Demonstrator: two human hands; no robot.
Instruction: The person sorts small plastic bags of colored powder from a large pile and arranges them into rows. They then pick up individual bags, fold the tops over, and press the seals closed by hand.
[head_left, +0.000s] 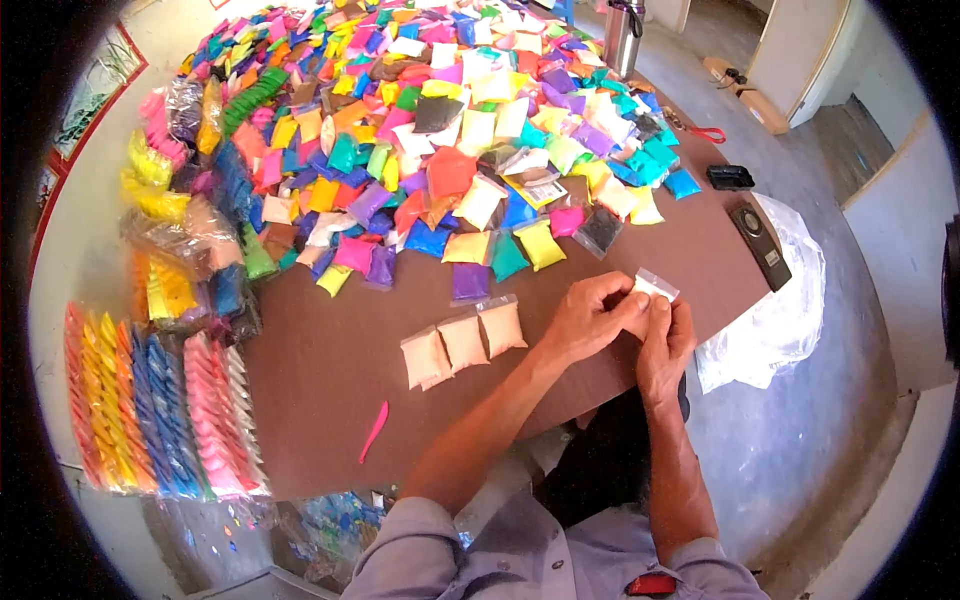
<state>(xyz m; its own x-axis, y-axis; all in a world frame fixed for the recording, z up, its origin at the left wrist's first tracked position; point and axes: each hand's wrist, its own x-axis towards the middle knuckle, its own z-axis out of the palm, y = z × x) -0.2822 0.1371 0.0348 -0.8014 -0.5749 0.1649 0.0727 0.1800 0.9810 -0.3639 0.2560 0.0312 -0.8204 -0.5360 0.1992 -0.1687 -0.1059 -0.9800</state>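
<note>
Near the table's right front edge, my left hand (592, 318) and my right hand (667, 345) pinch one small clear packet (655, 284) between thumbs and fingers. The packet's clear top edge sticks up above my fingertips; most of its body is hidden, though it looks pale or peach. To the left of my hands, a row of peach packets (463, 342) lies on the brown table (320, 400), slightly overlapping. A pink plastic modelling tool (374, 432) rests on the table, farther left and closer to my body.
A big heap of coloured packets (450, 170) covers the table's far side. Bundled packets (160, 400) line the left edge. A metal flask (622, 40) stands at the back right. Along the right edge lie a black tray (730, 178) and a dark box-like object (760, 245), beside white plastic sheeting (790, 300).
</note>
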